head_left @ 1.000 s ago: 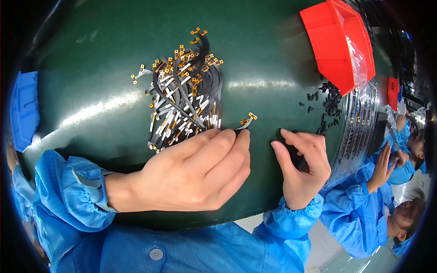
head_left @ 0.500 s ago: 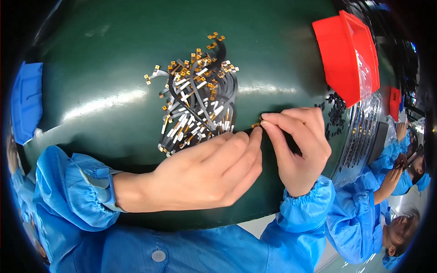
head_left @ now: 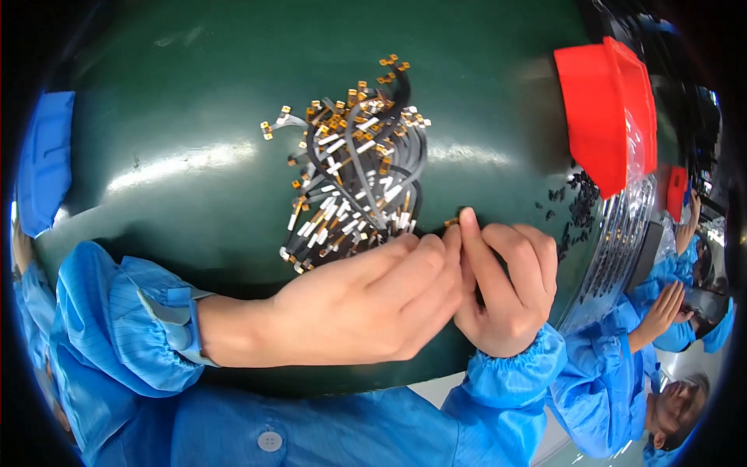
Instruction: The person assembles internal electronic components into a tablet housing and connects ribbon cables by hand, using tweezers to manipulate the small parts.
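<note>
My left hand (head_left: 362,315) and my right hand (head_left: 506,284) meet just right of the pile, fingertips together. Between them a small gold-coloured end of a flex cable (head_left: 450,222) peeks out; the rest of it is hidden by my fingers. The left fingers are closed in a pinch around it. My right index finger presses along its end, the thumb mostly covered behind the left fingertips. Beside the left hand lies a tangled pile of flat flex cables (head_left: 354,167), black and grey with white strips and gold ends.
On the green table (head_left: 194,70), a red bin (head_left: 591,109) stands at the right, with small black parts (head_left: 580,206) scattered beside it. Clear plastic trays (head_left: 611,241) lie nearby. A blue bin (head_left: 47,163) is at the far left. A co-worker's hands (head_left: 661,315) are at right.
My right hand has shifted slightly left and down against the left hand, its index finger now straighter over the cable end. The pile appears a little further right in view.
</note>
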Tool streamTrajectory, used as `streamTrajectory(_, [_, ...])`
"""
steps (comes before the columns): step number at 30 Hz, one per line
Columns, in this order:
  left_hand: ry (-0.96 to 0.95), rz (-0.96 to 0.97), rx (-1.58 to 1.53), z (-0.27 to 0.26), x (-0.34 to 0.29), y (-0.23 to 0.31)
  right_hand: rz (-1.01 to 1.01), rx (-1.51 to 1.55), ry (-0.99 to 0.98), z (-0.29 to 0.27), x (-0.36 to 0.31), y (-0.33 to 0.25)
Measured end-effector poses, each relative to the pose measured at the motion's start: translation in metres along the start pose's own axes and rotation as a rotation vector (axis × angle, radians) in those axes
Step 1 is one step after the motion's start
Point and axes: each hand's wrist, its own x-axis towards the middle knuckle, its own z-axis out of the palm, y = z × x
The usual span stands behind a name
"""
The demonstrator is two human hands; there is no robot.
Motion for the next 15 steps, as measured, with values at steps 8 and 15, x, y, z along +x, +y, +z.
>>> streamTrajectory(8, [0.016, 0.017, 0.007, 0.003, 0.001, -0.003, 0.346, -0.053, 0.162, -0.026, -0.014, 0.043])
streamTrajectory(15, [0.05, -0.004, -0.069, 0.001, 0.001, 0.0, 0.35, -0.002, 0.114, -0.014, -0.012, 0.053])
